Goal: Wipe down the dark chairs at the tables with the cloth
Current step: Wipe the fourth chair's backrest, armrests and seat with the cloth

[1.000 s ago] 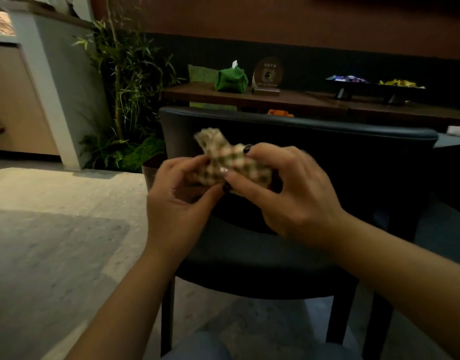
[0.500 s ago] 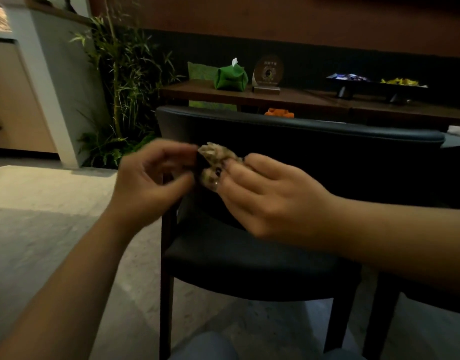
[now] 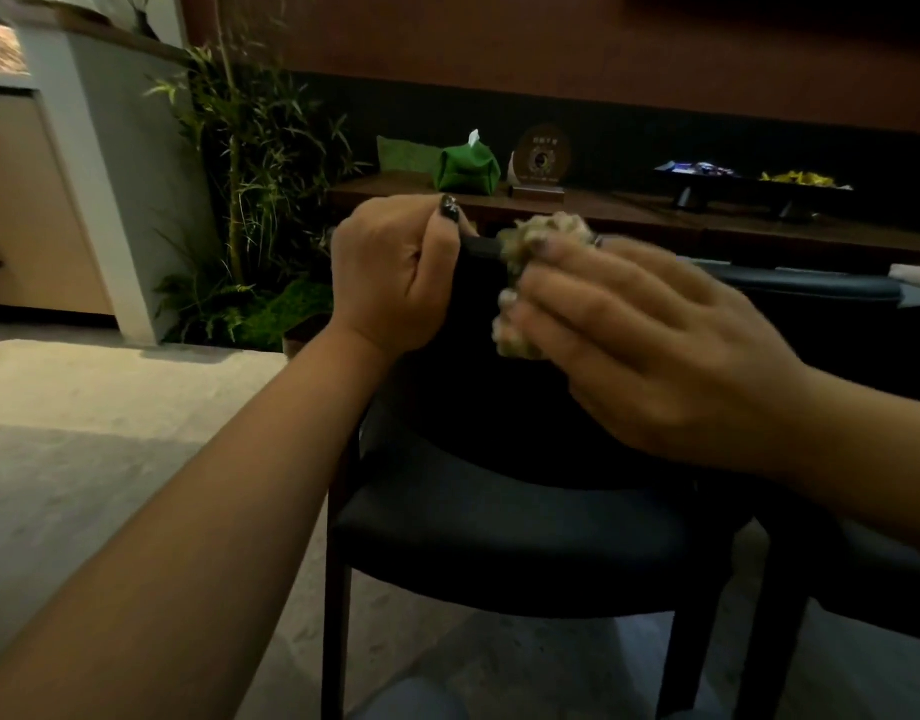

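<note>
At 12 o'clock, atop chair (image 3: 499, 522) backrest: left hand (image 3: 395, 272) curled round top rail, right hand (image 3: 645, 345) clutching bunched cloth (image 3: 543, 236) vs rail. Soft, light, prob. slips easily; best kept wadded in palm.

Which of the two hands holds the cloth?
The right hand holds the bunched checked cloth against the chair's top edge; the left hand only grips that edge.
</note>
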A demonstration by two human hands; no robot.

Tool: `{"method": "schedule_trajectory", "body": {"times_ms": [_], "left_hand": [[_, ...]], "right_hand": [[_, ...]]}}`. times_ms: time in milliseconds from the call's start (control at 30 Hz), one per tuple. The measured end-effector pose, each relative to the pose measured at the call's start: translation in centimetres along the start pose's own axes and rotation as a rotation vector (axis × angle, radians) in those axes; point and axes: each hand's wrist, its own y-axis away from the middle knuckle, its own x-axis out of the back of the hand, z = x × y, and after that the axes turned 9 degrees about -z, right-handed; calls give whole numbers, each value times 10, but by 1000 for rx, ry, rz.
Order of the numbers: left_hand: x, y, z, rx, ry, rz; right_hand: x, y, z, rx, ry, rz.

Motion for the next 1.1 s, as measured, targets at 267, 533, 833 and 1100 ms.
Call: {"method": "schedule_trajectory", "body": {"times_ms": [267,533,833,1100], "left_hand": [[-4,3,2,-5,23,33],[-6,3,2,30,15,53],[-5,3,7,24,60,57],[-4,3,7,-3,21,40]], "right_hand": [[-51,17,-43,86,48,-64],[-46,18,-40,173,127,-188],[-64,36,-67,303,129,-308],[-49,40,-28,-161,30,228]]}}
